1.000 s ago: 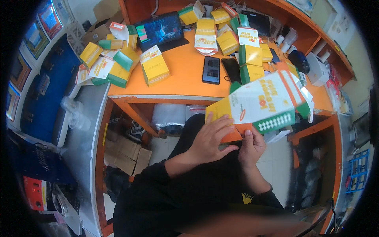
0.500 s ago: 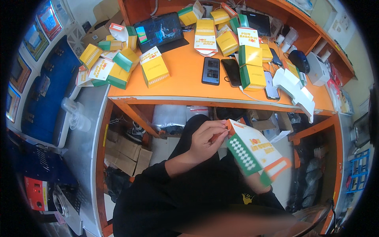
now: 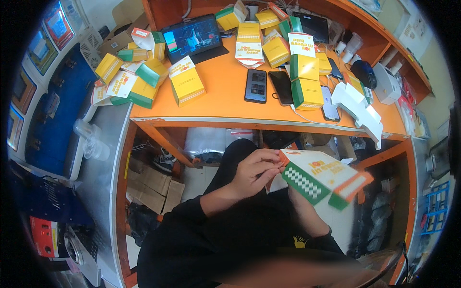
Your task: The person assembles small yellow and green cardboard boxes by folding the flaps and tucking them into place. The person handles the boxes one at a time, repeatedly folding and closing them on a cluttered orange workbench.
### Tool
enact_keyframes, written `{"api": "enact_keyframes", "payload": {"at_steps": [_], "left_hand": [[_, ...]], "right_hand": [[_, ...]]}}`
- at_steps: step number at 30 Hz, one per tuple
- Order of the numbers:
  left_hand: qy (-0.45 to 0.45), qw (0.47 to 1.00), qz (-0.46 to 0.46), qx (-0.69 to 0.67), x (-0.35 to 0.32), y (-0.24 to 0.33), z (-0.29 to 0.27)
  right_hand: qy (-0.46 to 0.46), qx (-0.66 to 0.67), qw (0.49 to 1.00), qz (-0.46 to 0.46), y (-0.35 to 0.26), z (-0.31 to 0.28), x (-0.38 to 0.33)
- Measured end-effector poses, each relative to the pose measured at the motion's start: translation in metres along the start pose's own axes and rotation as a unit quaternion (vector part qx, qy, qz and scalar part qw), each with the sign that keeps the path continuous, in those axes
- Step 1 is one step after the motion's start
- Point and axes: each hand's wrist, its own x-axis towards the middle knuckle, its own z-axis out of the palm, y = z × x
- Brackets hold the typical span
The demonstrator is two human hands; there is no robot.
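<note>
Over my lap a partly folded cardboard food box is held, its panels white, green with a white diamond pattern, and orange. My left hand pinches the orange corner at the box's near-left end, thumb and fingers pressed together. From below, my right hand holds the box; its fingers are mostly hidden behind the green side. At the right end an orange-edged flap and a green flap stick out unfolded.
Ahead is an orange desk bearing several yellow, green and white boxes, a tablet, phones and a white unfolded carton. A metal counter with plastic cups runs along the left. Flattened cardboard lies beneath the desk.
The box has tilted up and swung right, its right end rising. My right hand has turned with it and shows more of its wrist. My left hand keeps pinching the corner.
</note>
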Motion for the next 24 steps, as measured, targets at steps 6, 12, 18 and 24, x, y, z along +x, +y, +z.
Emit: {"api": "enact_keyframes", "payload": {"at_steps": [6, 12, 18, 24], "left_hand": [[0.015, 0.991, -0.131, -0.021, -0.005, -0.001, 0.001], [0.023, 0.999, -0.023, 0.027, -0.017, -0.020, -0.004], [0.094, 0.973, -0.132, -0.164, -0.023, -0.024, -0.002], [-0.008, 0.833, -0.537, -0.132, -0.035, -0.040, -0.007]], "right_hand": [[-0.038, 0.050, 0.998, 0.026, 0.004, 0.003, -0.002], [-0.010, -0.058, 0.998, -0.028, 0.013, 0.001, 0.012], [0.068, -0.118, 0.989, -0.063, 0.014, -0.009, 0.029], [0.160, -0.232, 0.958, -0.051, -0.013, -0.027, 0.041]]}}
